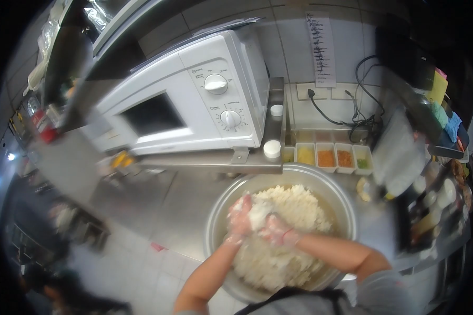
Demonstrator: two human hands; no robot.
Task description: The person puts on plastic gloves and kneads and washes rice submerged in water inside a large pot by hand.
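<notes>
A large round metal bowl [349, 212] stands before me, holding a mass of white cooked rice [302, 207] with more of it heaped toward the near side. Over the bowl, a white clump of rice [259, 214] is pressed between my two hands, which both wear thin clear plastic gloves. My left hand [240, 218] closes on the clump from the left, its fingers pointing up and away from me. From the right, my right hand [278, 231] closes on the same clump, with a red band at the wrist. Motion blur hides some finger detail.
A white microwave [194, 89] sits on a metal shelf [210, 160] at the back left. Behind the bowl is a row of small tubs [326, 157] with coloured toppings. A clear plastic bag [402, 152] hangs at right. White round lids [272, 149] rest on the shelf's end.
</notes>
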